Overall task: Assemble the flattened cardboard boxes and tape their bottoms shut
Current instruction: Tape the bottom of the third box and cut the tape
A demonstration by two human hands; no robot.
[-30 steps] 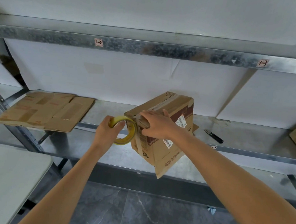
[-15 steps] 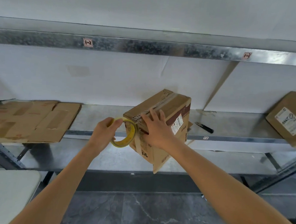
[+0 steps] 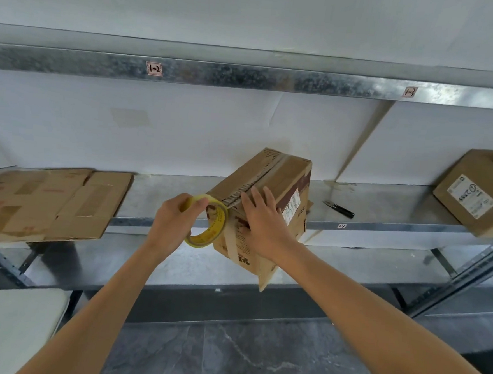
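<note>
A galvanised metal shelf [image 3: 166, 193] runs across the whole view, with a second tier above it carrying 2 small labels [image 3: 154, 68]. A pale tabletop [image 3: 5, 327] fills the lower left corner.

On the left of the shelf lies a stack of flattened cardboard boxes [image 3: 48, 202], its near edge overhanging the shelf front. At the far right, 1 assembled box [image 3: 478, 194] with a white label sits tilted on the shelf.

The cardboard box [image 3: 281, 177] being worked on is in the middle, tipped onto a corner at the shelf's front edge, with its lower part hanging below that edge and a loose flap pointing down. Tape covers the seam on its upturned face, and a strip runs down the near side.

The right hand [image 3: 263, 220] lies flat on the box's near upper corner, fingers straight and pressing. The left hand [image 3: 172, 222] grips a yellow tape roll [image 3: 216, 228], fingers curled over its top rim, the roll touching the box's near side.

A small black tool [image 3: 338, 208], too small to identify, lies on the shelf right of the box.
</note>
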